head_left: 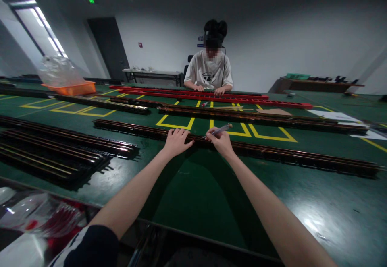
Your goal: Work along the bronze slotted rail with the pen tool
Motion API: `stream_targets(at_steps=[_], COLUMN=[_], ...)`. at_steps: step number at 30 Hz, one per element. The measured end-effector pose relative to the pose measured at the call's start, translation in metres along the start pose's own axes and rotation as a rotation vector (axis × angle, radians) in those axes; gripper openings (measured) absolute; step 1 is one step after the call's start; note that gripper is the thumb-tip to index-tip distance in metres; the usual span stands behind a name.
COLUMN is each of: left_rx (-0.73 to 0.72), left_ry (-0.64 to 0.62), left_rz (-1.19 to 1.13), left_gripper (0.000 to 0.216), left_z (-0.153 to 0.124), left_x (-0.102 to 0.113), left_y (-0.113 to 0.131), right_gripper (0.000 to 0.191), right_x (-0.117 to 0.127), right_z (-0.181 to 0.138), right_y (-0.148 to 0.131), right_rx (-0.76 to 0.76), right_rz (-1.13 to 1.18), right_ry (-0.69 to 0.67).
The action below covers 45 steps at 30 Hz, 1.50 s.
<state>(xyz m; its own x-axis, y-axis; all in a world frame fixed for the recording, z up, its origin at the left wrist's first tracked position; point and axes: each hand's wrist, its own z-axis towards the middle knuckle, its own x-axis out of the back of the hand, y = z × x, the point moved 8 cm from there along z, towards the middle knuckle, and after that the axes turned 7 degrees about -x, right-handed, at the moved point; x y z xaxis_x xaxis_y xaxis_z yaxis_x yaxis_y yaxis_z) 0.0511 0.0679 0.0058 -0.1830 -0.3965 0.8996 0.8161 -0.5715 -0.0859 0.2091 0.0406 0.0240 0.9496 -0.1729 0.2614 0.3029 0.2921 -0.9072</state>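
Note:
A long dark rail strip with copper-coloured lines [272, 152] lies across the green table in front of me. My left hand [177, 142] rests over this strip with fingers apart and thumb stretched to the right, not wrapped round it. Just right of it, my right hand [220, 141] is closed round a slim, pen-shaped tool [222, 129] with a greyish barrel and a brownish end. The tool is tilted, its lower tip meeting the strip near my left thumb. Exactly what the tip touches is too small to make out.
More dark strips [51, 152] lie at left, and another long strip [260, 118] lies beyond mine. Red rails [211, 96] lie before a co-worker [208, 71] across the table. An orange basket [71, 87] with clear plastic bags stands far left; white papers [332, 115] lie right.

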Motion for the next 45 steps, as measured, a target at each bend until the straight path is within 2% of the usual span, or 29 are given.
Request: stream_targets(at_steps=[16, 28, 45], left_rx=[-0.004, -0.013, -0.021], left_ry=[-0.012, 0.013, -0.019], left_rz=[-0.028, -0.026, -0.029], left_gripper=[0.036, 0.036, 0.034], left_z=[0.0008, 0.0003, 0.003], left_x=[0.002, 0.0007, 0.0018], left_y=[0.0019, 0.0014, 0.0065], right_gripper=[0.01, 0.01, 0.01], right_x=[0.0011, 0.001, 0.0012], right_z=[0.0008, 0.001, -0.001], right_y=[0.0045, 0.0035, 0.001], right_rx=[0.01, 0.002, 0.002], right_rz=[0.061, 0.03, 0.015], right_ry=[0.009, 0.009, 0.009])
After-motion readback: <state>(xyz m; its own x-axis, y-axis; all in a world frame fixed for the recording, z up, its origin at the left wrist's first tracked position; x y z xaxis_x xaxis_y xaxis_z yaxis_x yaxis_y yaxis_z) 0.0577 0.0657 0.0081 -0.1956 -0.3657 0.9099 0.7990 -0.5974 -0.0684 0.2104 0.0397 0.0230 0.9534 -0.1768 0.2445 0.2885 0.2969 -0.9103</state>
